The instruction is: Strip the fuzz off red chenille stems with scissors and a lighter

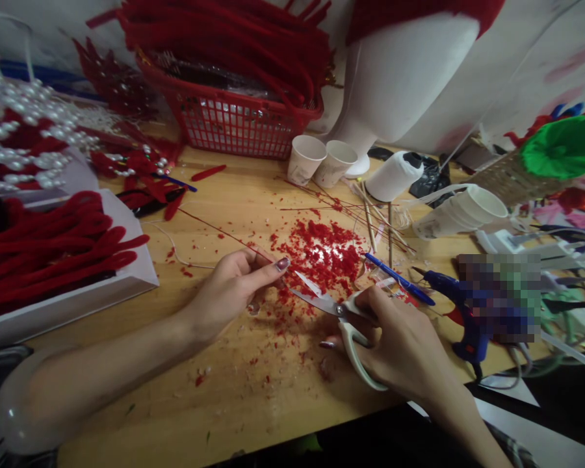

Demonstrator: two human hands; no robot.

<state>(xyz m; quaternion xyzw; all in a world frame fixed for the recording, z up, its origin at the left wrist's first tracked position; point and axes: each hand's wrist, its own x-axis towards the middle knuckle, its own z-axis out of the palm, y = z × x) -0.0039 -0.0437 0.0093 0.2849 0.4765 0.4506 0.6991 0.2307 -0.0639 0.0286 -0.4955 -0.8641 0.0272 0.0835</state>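
Observation:
Pinched between the thumb and fingers of my left hand is a thin red wire stem. It slants up and left, toward a small red fuzzy piece; whether the two are joined I cannot tell. My right hand grips scissors with pale handles. Their blades are parted and point left, close to my left fingertips. Behind and beneath the blades, red fuzzy clippings lie heaped and scattered on the wooden table.
A white box of red fuzzy strips stands left, below pearl-beaded pieces. At the back are a red basket, paper cups, a white thread cone and a mannequin. A blue pen and glue gun lie right.

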